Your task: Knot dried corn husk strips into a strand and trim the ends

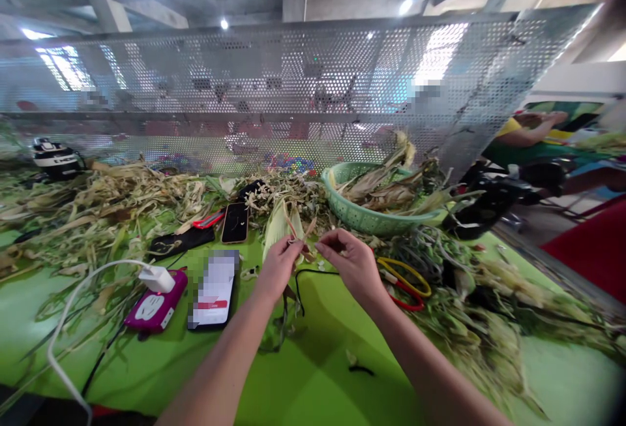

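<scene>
In the head view my left hand is closed in a pinch on a thin strip of corn husk. Its lower end hangs beneath the palm. A wide pale corn husk lies just beyond these fingers. My right hand hovers a short way to the right, thumb and fingertips pressed together. Whatever those fingertips hold, if anything, is too small to make out. Below the hands a thin black cord curves across the green table.
A green basket of dried husks stands behind my right hand, near red and yellow handled scissors. To the left lie a lit phone, a dark phone and a purple power bank. A perforated metal screen rises behind.
</scene>
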`<state>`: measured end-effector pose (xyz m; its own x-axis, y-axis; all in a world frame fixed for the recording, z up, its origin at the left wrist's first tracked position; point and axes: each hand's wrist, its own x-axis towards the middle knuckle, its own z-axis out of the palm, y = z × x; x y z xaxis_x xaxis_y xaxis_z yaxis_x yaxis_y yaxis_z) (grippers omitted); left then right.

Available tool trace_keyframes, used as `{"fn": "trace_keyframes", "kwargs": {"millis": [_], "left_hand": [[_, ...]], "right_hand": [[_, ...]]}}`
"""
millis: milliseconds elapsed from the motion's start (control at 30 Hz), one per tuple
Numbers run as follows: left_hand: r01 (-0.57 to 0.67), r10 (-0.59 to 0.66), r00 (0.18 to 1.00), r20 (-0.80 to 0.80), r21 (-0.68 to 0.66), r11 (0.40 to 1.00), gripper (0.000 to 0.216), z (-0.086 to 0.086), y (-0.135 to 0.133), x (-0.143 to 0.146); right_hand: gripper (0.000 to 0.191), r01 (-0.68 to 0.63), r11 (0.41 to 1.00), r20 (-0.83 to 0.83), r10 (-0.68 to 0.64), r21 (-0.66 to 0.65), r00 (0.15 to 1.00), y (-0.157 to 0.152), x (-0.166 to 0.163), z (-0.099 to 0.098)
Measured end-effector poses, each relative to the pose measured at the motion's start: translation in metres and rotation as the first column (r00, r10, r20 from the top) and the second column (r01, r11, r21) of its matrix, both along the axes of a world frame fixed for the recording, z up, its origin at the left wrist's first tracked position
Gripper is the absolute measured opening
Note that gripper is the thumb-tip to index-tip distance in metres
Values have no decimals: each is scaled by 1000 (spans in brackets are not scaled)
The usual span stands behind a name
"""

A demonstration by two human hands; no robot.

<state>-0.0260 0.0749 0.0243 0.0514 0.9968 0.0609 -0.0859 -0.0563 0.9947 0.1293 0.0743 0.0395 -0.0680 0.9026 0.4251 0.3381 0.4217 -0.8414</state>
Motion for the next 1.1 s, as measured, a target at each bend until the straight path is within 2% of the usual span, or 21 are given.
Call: {"fn": "trace_keyframes", "kwargs": {"millis": [100, 233, 367, 467, 567, 733, 833, 967, 1100], "left_hand": [[6, 8, 991, 133, -107, 994, 26, -1, 2, 1], [32, -12, 990, 139, -146, 989, 25, -3, 3, 1], [34, -37, 996, -82, -33, 999, 25, -4, 2, -1], [85, -56, 950, -309, 81, 993, 24, -1, 1, -1], [143, -79, 899, -432, 119, 983, 21, 4, -2, 0], [206, -110, 858, -501, 142, 968, 18, 6, -7, 3], [230, -127, 867, -481, 160, 960, 21, 5, -8, 4], [249, -181, 912, -369, 146, 957, 23, 4, -7, 5], [325, -311, 934, -175, 58, 944, 24, 4, -5, 6]], "right_hand": [[18, 9, 1000, 121, -6, -19, 993, 3, 3, -4], [16, -18, 1000, 43, 19, -21, 999, 5, 1, -9], [13, -14, 991, 167, -9, 137, 986, -1, -2, -4], [13, -18, 973, 282, -49, 231, 958, -5, -2, 2], [12, -34, 964, 318, -53, 263, 947, -5, -1, 4], [3, -10, 988, 189, -20, 157, 982, 1, 1, 0], [14, -38, 999, 32, 38, 10, 999, 4, 1, -2], [32, -70, 987, -204, 39, -148, 978, 4, -2, -1], [34, -161, 961, -338, 77, -226, 938, 2, -2, 3]]}}
